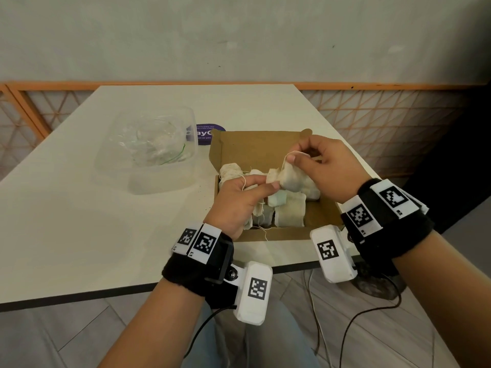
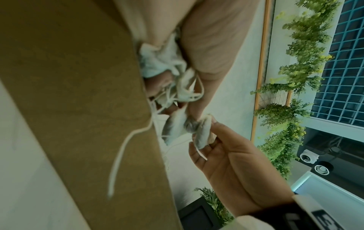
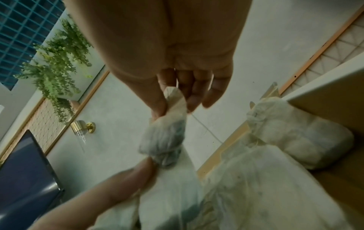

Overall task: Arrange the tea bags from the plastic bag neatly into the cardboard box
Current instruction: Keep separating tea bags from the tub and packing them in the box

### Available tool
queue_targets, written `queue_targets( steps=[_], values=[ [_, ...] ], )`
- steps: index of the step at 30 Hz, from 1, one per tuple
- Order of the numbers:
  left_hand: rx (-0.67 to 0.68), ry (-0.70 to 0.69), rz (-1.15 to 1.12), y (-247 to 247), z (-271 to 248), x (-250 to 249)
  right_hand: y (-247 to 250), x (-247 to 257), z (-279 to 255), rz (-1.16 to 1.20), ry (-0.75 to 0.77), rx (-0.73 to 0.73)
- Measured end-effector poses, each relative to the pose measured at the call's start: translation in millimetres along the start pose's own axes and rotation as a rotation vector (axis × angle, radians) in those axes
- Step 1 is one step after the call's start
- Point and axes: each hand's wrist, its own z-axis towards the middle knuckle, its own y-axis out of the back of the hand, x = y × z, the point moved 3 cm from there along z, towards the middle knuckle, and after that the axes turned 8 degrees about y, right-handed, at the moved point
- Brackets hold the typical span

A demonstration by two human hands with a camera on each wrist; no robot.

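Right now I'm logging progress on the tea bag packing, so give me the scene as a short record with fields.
left hand: left hand pinches one end of the held tea bag
right hand: right hand pinches the other end, over the cardboard box
box contents: several tea bags lying inside, strings loose
box state: open, lid flap up
plastic bag: crumpled plastic bag in a clear container, left of the box
surface: white table

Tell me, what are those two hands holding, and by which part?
Both pinch one pale, soft paper tea bag above the brown cardboard box: the right hand by its upper end, the left hand by its lower end.
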Motion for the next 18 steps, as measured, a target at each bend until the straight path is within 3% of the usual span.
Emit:
queue_targets(
  steps=[5, 13, 18],
  values=[
    [-0.091, 0.023, -0.085, 2.3, 2.5, -0.3, 5.3, 0.7, -2.3, 0.174, 0.013, 0.054],
    [0.012, -0.019, -0.071, -1.8, -5.7, -6.0, -1.2, 0.3, -5.3, 0.185, -0.033, -0.045],
    [-0.008, 0.0, -0.17, 0.5, -2.8, -4.2, -0.4, -2.5, -1.6, 0.323, -0.091, -0.035]
  ],
)
